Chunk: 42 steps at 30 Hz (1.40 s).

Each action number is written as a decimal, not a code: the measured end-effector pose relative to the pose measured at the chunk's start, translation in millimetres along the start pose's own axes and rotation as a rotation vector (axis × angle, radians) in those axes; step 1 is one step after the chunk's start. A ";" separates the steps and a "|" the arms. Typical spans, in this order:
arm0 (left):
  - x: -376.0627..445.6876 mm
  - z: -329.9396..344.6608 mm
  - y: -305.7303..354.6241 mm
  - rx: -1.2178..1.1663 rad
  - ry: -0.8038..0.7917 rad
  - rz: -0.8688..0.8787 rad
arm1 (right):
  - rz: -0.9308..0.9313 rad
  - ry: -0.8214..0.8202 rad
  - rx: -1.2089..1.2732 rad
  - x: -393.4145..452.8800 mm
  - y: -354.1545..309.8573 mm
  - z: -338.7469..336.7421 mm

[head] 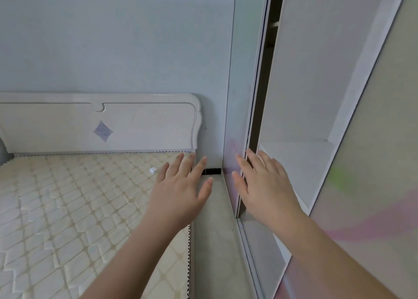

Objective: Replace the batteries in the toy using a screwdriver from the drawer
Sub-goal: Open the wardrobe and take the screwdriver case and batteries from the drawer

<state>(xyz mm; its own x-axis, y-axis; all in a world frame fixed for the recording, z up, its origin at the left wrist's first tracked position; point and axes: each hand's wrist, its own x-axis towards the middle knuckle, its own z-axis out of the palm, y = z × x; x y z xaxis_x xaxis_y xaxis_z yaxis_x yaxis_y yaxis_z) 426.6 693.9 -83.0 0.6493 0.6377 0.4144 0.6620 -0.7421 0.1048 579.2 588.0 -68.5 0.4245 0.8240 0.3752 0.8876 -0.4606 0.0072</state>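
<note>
Pale blue wall [113, 38] fills the background behind a bed. Bare quilted mattress [67, 208] occupies the lower left of the view, with a white headboard [135, 127] standing along its far edge; the headboard carries a grey diamond mark [103, 131]. At right stands a wardrobe [316, 95] with a sliding door [384, 185] pushed aside, exposing a white inner shelf [298, 158]. A strip of grey floor [214, 231] runs between the right edge of the mattress and the wardrobe track.

Left hand [181, 190] hovers above the far right corner of the mattress, fingers straight and spread, grip wide and holding nothing. Right hand [264, 185] reaches toward the wardrobe door frame, fingers likewise extended and spread, grip wide and holding nothing; whether its fingertips touch the frame cannot be told.

A small black object [211, 171] lies on the floor at the wall, between the two hands. A small white object [153, 170] rests on the mattress near the far right corner, just beside the left hand.

Toy, screwdriver and drawer do not appear in this view.
</note>
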 end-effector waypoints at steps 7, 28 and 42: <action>72.3 22.0 -12.2 0.063 0.018 0.042 | 0.040 -0.041 -0.027 66.6 7.3 24.2; 328.2 118.5 -69.5 0.083 0.062 -0.104 | -0.023 -0.136 0.215 347.5 54.8 114.5; 512.8 215.5 -89.7 0.004 0.171 0.218 | 0.183 -0.112 0.037 476.8 104.7 175.7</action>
<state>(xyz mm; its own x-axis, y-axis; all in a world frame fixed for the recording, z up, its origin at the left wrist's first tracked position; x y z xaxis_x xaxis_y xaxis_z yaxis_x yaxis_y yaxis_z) 780.9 1131.9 -74.7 0.7044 0.4187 0.5732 0.5151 -0.8571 -0.0070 905.9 990.6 -51.6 0.5945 0.7604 0.2616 0.7990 -0.5951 -0.0860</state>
